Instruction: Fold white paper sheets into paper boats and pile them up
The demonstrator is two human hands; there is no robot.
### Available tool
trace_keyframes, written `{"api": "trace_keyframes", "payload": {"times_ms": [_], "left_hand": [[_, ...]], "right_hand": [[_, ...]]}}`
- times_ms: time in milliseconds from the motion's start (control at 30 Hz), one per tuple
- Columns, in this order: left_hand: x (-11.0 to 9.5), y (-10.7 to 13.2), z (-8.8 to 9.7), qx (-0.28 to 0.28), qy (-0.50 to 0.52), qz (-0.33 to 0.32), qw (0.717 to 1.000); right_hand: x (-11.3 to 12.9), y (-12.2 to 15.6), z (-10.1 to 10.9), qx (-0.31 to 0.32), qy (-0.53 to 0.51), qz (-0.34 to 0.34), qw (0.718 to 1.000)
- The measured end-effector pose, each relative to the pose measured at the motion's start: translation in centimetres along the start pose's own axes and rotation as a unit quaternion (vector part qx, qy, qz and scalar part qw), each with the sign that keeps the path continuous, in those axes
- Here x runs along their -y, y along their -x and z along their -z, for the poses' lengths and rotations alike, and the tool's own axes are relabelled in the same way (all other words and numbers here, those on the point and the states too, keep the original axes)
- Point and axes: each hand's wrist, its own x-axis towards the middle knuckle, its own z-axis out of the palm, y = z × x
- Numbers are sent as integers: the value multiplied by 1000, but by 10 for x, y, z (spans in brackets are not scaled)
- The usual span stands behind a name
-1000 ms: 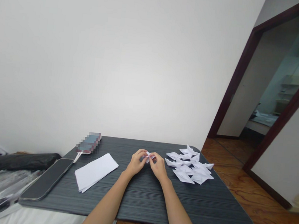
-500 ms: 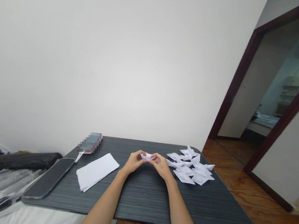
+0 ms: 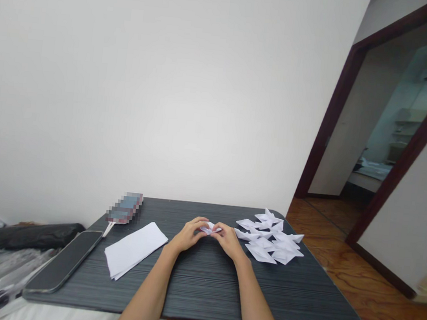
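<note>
Between my two hands is a small piece of folded white paper (image 3: 211, 228), held over the middle of the dark table (image 3: 204, 286). My left hand (image 3: 191, 233) pinches its left end, and my right hand (image 3: 225, 237) pinches its right end. Fingers cover much of the paper, so its full shape is hidden. Just right of my right hand lies a group of several folded white paper boats (image 3: 284, 249), some overlapping. A stack of flat white paper sheets (image 3: 135, 250) rests left of my left hand.
A large dark-screened phone (image 3: 65, 261) lies along the table's left edge. Behind it is a blurred-out device (image 3: 125, 207) with a white strap. Beyond the left edge are a black roll (image 3: 22, 234) and clear plastic wrapping (image 3: 3, 270). The wall (image 3: 211, 104) stands behind the table.
The camera view has shifted slightly. My fingers have moved a little on the folded paper, whose shape between them looks different. The boats and the sheets stay in place on the table.
</note>
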Motion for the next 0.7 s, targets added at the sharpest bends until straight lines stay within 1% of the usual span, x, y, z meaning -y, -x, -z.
{"api": "trace_keyframes", "payload": {"times_ms": [100,300,433,600,700], "left_hand": [[3,0,0,-3,-15,-9,1000],[9,-2,-5,-57,-29,-2,998],[7,-4,-8,-88,14,18,996],[6,-4,-12,-124,68,72,987],[10,-4,-14,-143,120,98,977]], "right_hand": [[0,0,-1,3,-1,10,1000],[-1,-3,-2,-10,-12,20,1000],[-6,-6,-2,-38,-29,5,999],[-8,-8,-5,-52,-55,-34,997],[-7,-8,-7,-63,-61,-50,995]]}}
